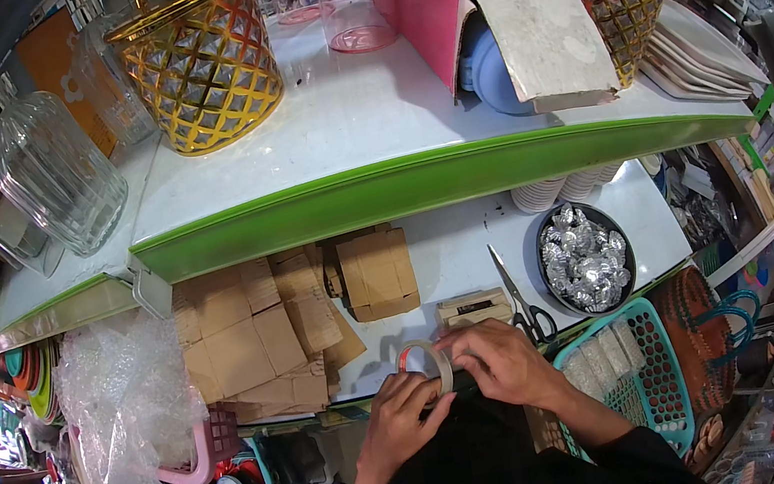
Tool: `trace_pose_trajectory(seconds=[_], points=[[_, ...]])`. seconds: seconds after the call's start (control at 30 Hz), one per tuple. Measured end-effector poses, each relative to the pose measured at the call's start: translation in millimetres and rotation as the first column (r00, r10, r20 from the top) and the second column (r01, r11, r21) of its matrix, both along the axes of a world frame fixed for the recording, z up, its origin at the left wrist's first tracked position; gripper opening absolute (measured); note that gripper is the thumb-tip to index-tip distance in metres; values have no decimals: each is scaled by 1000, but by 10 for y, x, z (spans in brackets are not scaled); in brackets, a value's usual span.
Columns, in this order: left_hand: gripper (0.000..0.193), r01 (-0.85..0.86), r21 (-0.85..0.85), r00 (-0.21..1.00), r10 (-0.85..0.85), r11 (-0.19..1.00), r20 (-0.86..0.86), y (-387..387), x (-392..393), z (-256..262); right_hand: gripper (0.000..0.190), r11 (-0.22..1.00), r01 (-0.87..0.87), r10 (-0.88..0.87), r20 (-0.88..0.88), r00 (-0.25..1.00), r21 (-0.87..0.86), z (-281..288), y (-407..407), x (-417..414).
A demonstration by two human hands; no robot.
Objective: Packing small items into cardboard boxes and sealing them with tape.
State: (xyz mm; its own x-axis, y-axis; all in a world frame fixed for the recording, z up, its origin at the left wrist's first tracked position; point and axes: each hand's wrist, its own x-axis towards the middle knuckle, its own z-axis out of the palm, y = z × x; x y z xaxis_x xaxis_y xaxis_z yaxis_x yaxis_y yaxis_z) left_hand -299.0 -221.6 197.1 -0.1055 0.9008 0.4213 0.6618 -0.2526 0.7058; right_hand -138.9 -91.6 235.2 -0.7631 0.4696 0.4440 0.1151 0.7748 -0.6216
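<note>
A roll of clear adhesive tape (440, 369) is upright in my left hand (401, 414), whose fingers close on its lower side. My right hand (500, 359) is at the roll's right side, thumb and fingertips bent close to its edge; whether they pinch the tape cannot be told. Just beyond my right hand lies a small cardboard piece or box (473, 308). Scissors (518, 301) with black handles rest to its right, blades pointing away. A small brown cardboard box (377, 274) stands farther back, beside flattened cardboard pieces (243, 341) on the left.
A round black bowl (631, 264) holds silvery foil-like items. Overhead juts a green-edged shelf (424, 187) with gold lattice containers (207, 65), glass bottles (61, 172) and an opened pink box (423, 16). Bubble wrap (128, 404) is at left, a turquoise basket (671, 379) at right.
</note>
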Motion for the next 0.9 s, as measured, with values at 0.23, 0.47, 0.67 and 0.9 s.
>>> trace_pose_trajectory(seconds=[0.23,0.47,0.67,0.9], points=[[65,69,-244,912,38,967,408,-78,36,-238,11,986,66,-60,48,997,-152,-25,-52,-30],[71,133,-216,733,51,967,678,38,131,-102,15,927,89,-26,175,984,-364,57,-160,-33],[67,125,-268,811,57,955,582,74,107,-31,18,844,91,12,188,982,-528,151,-123,15],[64,62,-191,872,41,980,488,81,50,-154,19,858,67,22,165,986,-510,207,-145,-17]])
